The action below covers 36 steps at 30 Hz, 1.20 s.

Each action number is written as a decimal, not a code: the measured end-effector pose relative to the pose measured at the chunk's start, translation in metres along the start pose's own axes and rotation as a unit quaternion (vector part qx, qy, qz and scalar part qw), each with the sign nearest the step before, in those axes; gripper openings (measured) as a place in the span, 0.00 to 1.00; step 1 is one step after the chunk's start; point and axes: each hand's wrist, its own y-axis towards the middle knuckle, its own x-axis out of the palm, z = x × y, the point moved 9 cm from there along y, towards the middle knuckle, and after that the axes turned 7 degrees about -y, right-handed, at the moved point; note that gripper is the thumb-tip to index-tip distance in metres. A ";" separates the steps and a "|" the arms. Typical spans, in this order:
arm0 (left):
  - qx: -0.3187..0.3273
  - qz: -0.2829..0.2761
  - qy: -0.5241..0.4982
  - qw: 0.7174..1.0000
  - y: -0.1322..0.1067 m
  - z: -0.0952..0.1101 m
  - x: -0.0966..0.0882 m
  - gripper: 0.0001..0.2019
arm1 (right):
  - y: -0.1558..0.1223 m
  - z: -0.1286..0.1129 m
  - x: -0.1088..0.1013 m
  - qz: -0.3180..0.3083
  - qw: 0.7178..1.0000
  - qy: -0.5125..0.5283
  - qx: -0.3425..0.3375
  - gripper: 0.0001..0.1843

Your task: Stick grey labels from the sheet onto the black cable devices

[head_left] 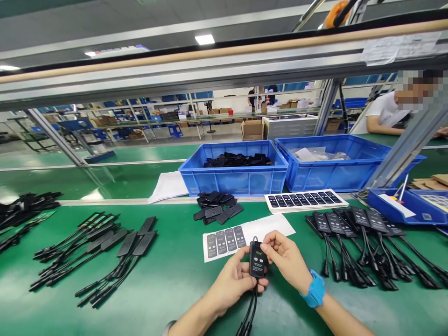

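Note:
My left hand is wrapped round a small black controller box with a printed label on its face and two cables hanging toward me. At the box's upper right corner, the thumb and forefinger of my right hand pinch the edge; whether they grip the label or the case I cannot tell. Just behind the box lies a white label sheet bearing several black labels. Labelled controllers with cables are grouped to the right. Unlabelled cabled boxes lie on the left.
Loose black covers lie before a blue bin of black parts. A second blue bin holds bags. A full label strip sits in front. On the right are a blue tray and a metal post. A co-worker sits beyond.

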 end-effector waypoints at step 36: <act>0.043 0.063 -0.007 0.997 0.000 0.017 -0.010 0.19 | -0.014 0.009 0.034 -0.109 0.991 -0.067 0.028 0.44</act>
